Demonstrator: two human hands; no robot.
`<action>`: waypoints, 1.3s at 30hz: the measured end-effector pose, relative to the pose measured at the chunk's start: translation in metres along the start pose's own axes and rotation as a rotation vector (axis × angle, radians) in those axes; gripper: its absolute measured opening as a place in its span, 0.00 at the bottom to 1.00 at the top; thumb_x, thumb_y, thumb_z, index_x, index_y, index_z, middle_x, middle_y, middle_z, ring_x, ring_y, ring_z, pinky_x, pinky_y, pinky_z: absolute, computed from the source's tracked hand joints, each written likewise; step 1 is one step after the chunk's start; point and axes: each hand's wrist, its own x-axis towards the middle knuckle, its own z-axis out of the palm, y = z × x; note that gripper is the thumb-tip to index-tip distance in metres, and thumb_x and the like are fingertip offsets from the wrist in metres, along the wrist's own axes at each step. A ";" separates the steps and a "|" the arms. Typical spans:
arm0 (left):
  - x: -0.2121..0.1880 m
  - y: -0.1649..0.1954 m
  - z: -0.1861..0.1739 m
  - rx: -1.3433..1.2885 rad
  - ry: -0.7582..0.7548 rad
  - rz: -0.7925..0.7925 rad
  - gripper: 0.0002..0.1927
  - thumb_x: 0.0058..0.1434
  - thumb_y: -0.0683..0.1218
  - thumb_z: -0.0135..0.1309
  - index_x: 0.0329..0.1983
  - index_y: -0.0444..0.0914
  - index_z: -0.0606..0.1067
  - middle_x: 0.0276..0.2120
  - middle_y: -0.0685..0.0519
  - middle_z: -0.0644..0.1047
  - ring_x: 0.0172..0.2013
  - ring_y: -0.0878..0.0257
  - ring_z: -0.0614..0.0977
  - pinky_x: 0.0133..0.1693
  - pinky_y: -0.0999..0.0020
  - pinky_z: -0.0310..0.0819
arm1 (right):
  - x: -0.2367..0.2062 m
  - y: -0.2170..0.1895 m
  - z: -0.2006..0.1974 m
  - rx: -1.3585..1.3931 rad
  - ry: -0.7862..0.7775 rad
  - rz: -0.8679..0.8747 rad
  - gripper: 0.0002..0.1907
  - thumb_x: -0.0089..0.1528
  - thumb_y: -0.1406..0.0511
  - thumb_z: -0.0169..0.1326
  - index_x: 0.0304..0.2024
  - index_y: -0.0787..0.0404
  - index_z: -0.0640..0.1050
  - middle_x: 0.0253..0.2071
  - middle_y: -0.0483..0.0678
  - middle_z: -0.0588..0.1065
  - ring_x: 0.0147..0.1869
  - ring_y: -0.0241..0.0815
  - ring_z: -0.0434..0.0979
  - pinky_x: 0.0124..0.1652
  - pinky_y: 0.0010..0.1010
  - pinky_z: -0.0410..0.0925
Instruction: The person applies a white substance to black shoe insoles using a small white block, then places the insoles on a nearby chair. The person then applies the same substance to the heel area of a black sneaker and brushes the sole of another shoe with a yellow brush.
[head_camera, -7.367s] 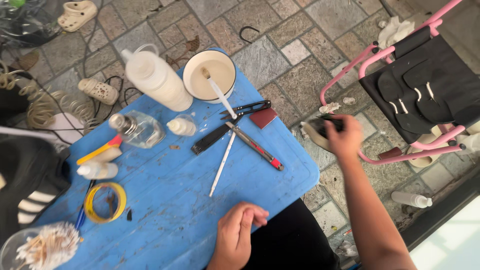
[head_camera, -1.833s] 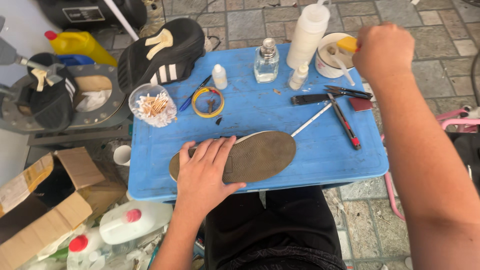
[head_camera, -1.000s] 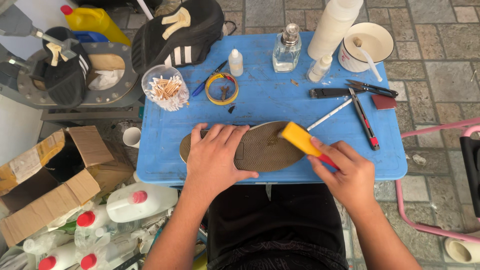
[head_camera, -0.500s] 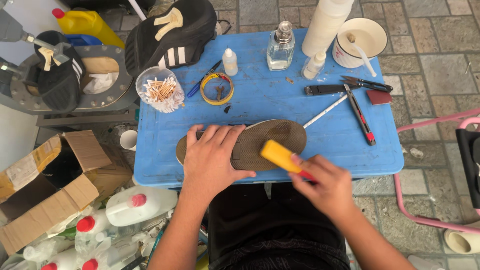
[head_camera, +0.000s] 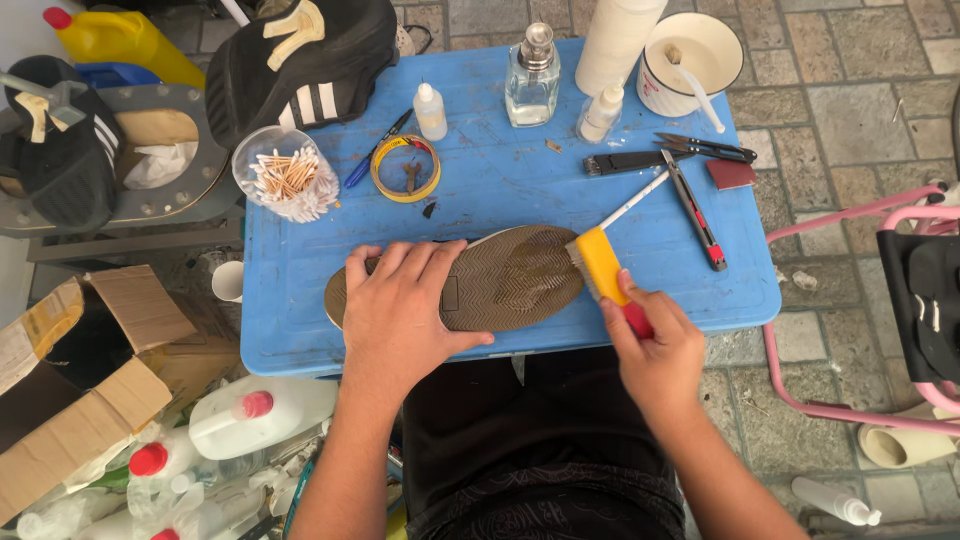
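Shoe sole (head_camera: 500, 278): brown, tread side up, lying lengthwise near the front edge of the blue table (head_camera: 480, 190), about 6 o'clock from the table's middle.
Left hand (head_camera: 405, 310): spread flat and wide over the heel half of the sole, pressing it down; it grips nothing.
Right hand (head_camera: 655, 345): closed around the red handle of a brush (head_camera: 603, 265) with a yellow body, whose head touches the toe end of the sole at its 3 o'clock tip.
Progress: judging by the tread, which looks evenly dull with no wet or glossy patch that I can make out, brushing seems to be at its start at the toe; the middle and heel look untouched, and the heel is covered by the palm.
Cup (head_camera: 690, 50): white, at 1 o'clock on the table, with a stick standing in it.
Cutter (head_camera: 695, 212): red and black, at 3 o'clock, well apart from the sole, beside scissors (head_camera: 708, 148).
Cotton swabs (head_camera: 288, 178): in a clear tub at 10 o'clock.
Tape ring (head_camera: 405, 168): yellow, at 11 o'clock, just beside the tub.
Glass bottle (head_camera: 532, 78): clear, at 12 o'clock.
Black shoe (head_camera: 300, 60): striped, overhanging the far left corner.
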 end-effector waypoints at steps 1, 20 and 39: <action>0.001 0.000 0.000 -0.012 0.000 0.004 0.52 0.24 0.65 0.75 0.55 0.39 0.77 0.45 0.53 0.80 0.48 0.57 0.77 0.55 0.49 0.59 | -0.001 -0.001 0.000 0.012 -0.032 -0.022 0.16 0.62 0.68 0.66 0.52 0.63 0.81 0.29 0.50 0.74 0.26 0.41 0.73 0.29 0.32 0.67; 0.002 -0.002 0.003 -0.015 -0.010 -0.007 0.53 0.23 0.65 0.74 0.56 0.41 0.77 0.45 0.54 0.80 0.49 0.56 0.77 0.56 0.49 0.59 | -0.003 -0.019 -0.003 -0.057 -0.052 -0.033 0.16 0.61 0.67 0.66 0.52 0.63 0.81 0.30 0.50 0.75 0.26 0.42 0.75 0.28 0.33 0.68; 0.005 -0.004 0.000 -0.032 -0.012 0.006 0.52 0.23 0.66 0.74 0.55 0.40 0.77 0.45 0.54 0.80 0.48 0.57 0.77 0.55 0.50 0.59 | -0.004 -0.006 -0.019 -0.115 -0.081 0.088 0.14 0.61 0.65 0.66 0.47 0.64 0.82 0.29 0.52 0.75 0.24 0.43 0.74 0.27 0.34 0.68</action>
